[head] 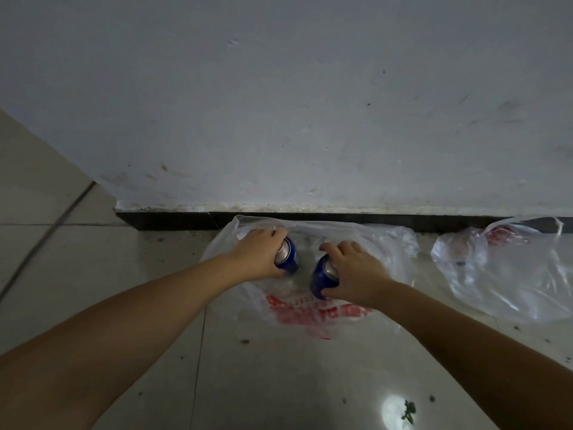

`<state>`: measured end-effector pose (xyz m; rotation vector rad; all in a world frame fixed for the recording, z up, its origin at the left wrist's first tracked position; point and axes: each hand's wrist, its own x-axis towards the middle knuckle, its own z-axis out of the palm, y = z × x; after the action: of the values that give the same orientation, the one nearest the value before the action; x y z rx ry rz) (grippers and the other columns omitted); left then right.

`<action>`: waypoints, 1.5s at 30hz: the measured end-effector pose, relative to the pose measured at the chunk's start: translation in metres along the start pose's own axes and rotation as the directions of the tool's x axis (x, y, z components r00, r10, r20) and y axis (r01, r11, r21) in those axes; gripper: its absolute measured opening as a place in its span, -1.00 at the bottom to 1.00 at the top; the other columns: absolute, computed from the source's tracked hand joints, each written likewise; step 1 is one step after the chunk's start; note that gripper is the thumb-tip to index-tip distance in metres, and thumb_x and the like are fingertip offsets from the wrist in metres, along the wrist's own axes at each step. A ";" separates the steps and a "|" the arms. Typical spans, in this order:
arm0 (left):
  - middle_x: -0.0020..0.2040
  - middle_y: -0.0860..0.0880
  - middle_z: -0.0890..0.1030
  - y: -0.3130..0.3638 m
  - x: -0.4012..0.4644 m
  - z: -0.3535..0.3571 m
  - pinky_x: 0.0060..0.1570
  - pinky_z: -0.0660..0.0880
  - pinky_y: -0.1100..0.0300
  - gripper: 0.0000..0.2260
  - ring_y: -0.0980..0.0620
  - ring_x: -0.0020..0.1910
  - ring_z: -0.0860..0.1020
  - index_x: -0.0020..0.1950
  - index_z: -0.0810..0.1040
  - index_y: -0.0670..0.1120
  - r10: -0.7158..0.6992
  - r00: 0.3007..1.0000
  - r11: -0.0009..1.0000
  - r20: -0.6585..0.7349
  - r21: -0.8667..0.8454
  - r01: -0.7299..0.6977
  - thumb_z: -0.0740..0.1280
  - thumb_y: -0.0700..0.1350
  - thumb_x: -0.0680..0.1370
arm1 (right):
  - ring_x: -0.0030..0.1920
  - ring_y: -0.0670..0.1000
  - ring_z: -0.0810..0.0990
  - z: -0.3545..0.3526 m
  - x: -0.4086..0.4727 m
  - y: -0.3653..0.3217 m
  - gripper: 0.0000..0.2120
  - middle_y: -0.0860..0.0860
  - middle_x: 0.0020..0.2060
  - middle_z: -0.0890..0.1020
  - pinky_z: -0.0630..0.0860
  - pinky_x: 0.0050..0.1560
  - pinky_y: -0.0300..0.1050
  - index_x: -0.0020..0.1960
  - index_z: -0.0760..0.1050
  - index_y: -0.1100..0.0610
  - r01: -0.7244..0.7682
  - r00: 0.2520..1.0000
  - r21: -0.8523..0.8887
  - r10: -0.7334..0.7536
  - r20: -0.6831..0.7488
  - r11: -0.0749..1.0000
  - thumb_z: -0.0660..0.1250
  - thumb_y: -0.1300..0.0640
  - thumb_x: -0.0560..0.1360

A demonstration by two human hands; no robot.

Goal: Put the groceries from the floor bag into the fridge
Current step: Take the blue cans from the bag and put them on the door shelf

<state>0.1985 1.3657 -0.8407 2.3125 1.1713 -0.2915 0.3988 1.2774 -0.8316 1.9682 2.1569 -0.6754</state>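
I see my left hand (257,254) gripping one round blue metal can (290,259), my right hand (356,279) gripping another blue can (322,279), over a crinkled clear plastic bag (310,315).

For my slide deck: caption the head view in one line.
Each hand, left hand and right hand, grips a blue can over a clear plastic bag on the floor.

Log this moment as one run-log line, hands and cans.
left hand: grips blue can | right hand: grips second blue can | both over clear plastic bag on tiled floor | fridge: not in view
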 end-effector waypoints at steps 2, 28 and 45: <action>0.29 -0.04 0.45 0.001 0.003 0.004 0.12 0.44 0.09 -0.29 -0.07 0.25 0.42 0.38 0.30 -0.03 -0.039 0.998 0.999 -0.039 -0.030 0.038 0.45 0.19 0.34 | 0.35 0.14 0.30 0.008 0.002 -0.006 -0.17 0.06 0.34 0.34 0.40 0.28 0.03 0.46 0.08 -0.02 0.002 1.000 -0.072 -0.003 -0.014 0.997 0.41 -0.20 0.35; -0.02 0.06 0.58 0.107 -0.151 -0.157 0.01 0.55 0.00 -0.46 0.02 -0.02 0.57 0.14 0.38 0.03 -0.361 0.932 0.686 0.029 -0.668 0.287 0.53 0.04 0.25 | 0.01 -0.02 0.57 -0.189 -0.127 -0.074 -0.39 -0.03 0.03 0.58 0.52 -0.06 -0.19 0.19 0.34 -0.01 -0.221 0.975 0.613 0.195 0.110 0.759 0.57 -0.01 0.25; 0.09 0.05 0.56 0.271 -0.330 -0.477 0.06 0.53 0.06 -0.42 0.03 0.06 0.55 0.23 0.33 0.03 0.003 0.995 0.838 -0.100 -0.543 -0.057 0.53 0.06 0.32 | -0.07 -0.11 0.50 -0.520 -0.370 -0.173 -0.43 -0.14 -0.08 0.51 0.39 -0.27 -0.44 0.14 0.29 -0.01 -0.228 0.840 0.796 0.527 -0.131 0.560 0.56 0.09 0.28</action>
<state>0.1952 1.2677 -0.2084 1.8467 1.0858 0.1578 0.3785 1.1513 -0.1828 3.0922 1.5481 -1.3956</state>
